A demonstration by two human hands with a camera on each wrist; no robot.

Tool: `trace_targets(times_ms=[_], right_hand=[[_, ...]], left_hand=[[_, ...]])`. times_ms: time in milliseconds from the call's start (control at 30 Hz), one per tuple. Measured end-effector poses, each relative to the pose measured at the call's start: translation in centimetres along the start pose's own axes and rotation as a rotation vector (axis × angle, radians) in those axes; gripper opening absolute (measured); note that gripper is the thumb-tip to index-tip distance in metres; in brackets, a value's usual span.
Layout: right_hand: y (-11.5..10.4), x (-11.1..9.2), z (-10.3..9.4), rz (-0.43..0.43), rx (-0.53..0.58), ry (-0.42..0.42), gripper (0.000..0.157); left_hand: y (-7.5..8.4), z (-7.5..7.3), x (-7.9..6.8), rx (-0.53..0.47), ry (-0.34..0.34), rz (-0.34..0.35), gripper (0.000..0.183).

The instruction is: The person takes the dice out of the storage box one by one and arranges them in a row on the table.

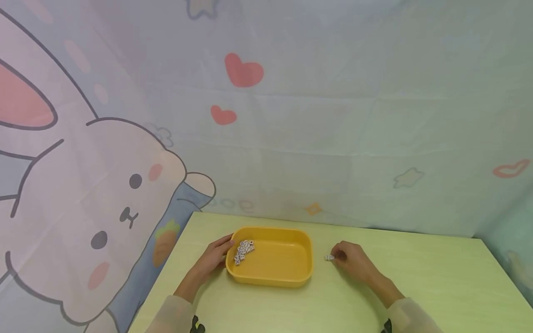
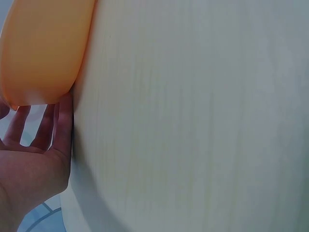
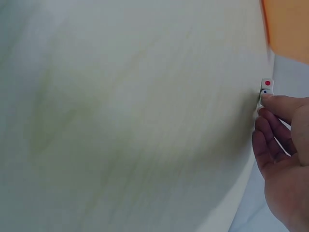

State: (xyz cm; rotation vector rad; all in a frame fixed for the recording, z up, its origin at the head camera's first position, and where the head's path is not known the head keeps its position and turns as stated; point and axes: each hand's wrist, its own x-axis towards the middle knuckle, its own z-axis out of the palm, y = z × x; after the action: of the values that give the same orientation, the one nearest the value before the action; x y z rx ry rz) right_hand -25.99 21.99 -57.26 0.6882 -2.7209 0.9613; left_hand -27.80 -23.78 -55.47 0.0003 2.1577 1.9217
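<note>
A yellow plastic tray (image 1: 270,280) sits on the table, with a heap of small white dice (image 1: 244,250) at its left end. My left hand (image 1: 213,258) holds that end, thumb at the rim and fingers against the outer wall (image 2: 43,72). To the right of the tray, my right hand (image 1: 355,262) pinches a white die (image 3: 265,92) between thumb and fingers, low at the tabletop. Directly in front of it, in line, is another die (image 3: 267,83) showing a red pip. My palm hides part of the fingers in the head view.
The pale green table (image 1: 266,310) ends at the back against a hanging cloth (image 1: 333,138) printed with hearts, stars and a large rabbit. The same cloth runs down along the left edge of the table.
</note>
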Motion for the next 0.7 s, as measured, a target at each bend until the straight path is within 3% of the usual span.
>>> trace_targets(times_ms=[400,700], right_hand=[[-0.3,-0.9,0.8,0.083,0.081,0.002,0.015],[-0.1,-1.3,2.2,0.138,0.148,0.069,0.014]], left_hand=[[-0.3,-0.3,0.0,0.003,-0.015,0.004,0.056],[-0.3,-0.4,-0.4,0.014,-0.023,0.003,0.057]])
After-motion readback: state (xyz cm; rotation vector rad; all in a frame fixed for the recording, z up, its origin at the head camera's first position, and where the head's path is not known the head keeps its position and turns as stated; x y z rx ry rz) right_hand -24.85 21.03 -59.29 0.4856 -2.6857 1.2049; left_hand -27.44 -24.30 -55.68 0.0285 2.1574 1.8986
